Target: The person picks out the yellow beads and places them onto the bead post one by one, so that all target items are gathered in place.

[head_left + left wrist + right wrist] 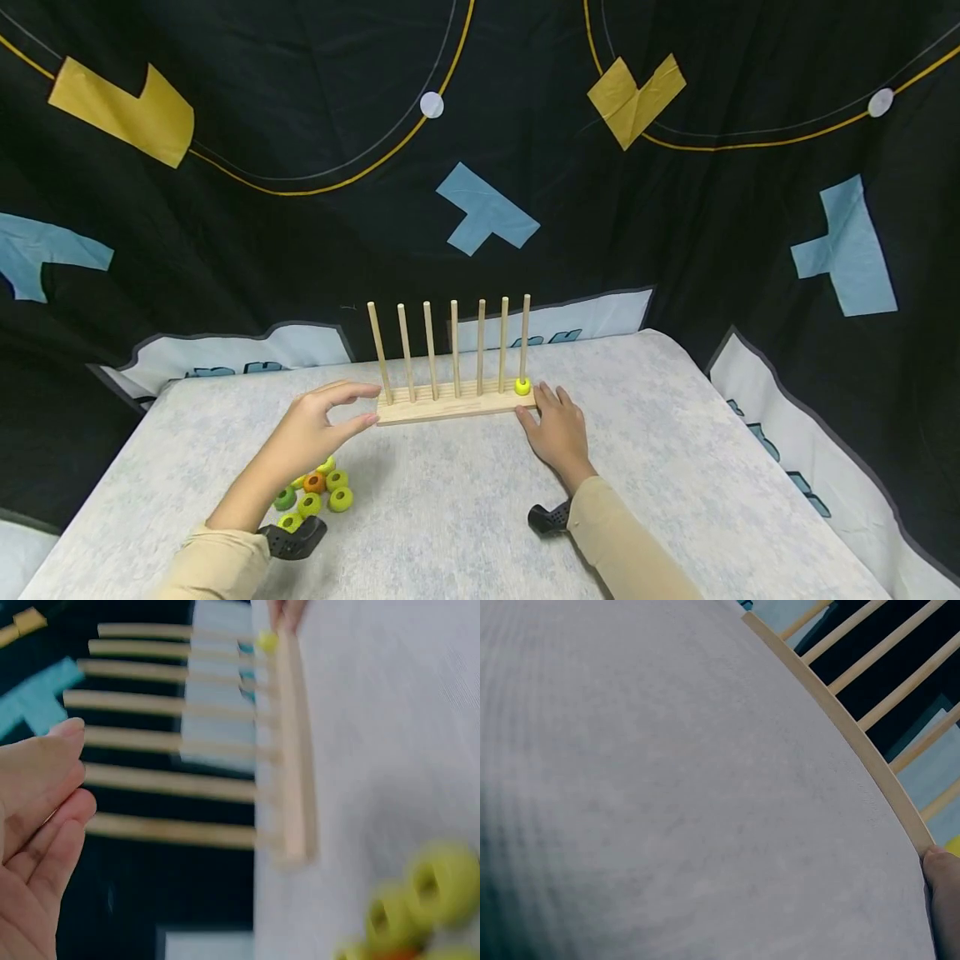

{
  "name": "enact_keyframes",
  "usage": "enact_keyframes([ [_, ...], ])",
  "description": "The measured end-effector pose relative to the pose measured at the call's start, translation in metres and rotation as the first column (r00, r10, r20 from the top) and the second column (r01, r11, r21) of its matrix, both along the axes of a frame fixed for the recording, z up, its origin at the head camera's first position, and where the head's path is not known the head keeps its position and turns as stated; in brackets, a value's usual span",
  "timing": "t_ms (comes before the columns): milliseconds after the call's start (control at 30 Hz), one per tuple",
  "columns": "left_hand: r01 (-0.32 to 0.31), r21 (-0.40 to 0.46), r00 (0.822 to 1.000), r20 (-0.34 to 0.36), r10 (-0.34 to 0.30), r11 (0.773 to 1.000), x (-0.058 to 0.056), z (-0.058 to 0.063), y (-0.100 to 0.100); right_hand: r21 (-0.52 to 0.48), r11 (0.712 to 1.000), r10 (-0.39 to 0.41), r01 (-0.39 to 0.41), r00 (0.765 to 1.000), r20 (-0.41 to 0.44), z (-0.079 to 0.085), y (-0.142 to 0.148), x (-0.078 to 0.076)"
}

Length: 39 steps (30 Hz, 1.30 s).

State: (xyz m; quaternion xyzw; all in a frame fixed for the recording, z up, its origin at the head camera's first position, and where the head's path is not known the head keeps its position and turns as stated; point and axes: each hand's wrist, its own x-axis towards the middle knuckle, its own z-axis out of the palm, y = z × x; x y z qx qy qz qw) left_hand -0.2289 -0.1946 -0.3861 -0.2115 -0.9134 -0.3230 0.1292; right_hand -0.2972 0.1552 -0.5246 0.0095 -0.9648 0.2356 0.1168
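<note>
A wooden peg rack (450, 406) with several upright dowels stands towards the back of the table. One yellow bead (522, 387) sits at the foot of its rightmost dowel. My right hand (558, 429) grips the rack's right end, and the right wrist view shows the thumb (941, 870) against the base's corner. At the opposite end, my left hand (318, 425) is held with thumb and fingers parted and nothing between them. In the left wrist view, that hand (37, 817) overlaps the dowels' upper ends. Several loose beads (341, 499), yellow-green, green and orange, lie beside the left forearm, which partly hides them.
A pale mottled cloth covers the table (450, 517). Behind it hangs a black curtain (337, 250) with blue and gold shapes. Black wrist devices show at the left cuff (294, 539) and the right cuff (548, 519).
</note>
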Motion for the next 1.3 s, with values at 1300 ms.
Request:
enact_keyframes([
  [1300, 0.087, -0.092, 0.966, 0.25, -0.062, 0.992, 0.029, -0.078, -0.05, 0.011, 1.0, -0.013, 0.013, 1.0, 0.022, -0.001, 0.0, -0.003],
])
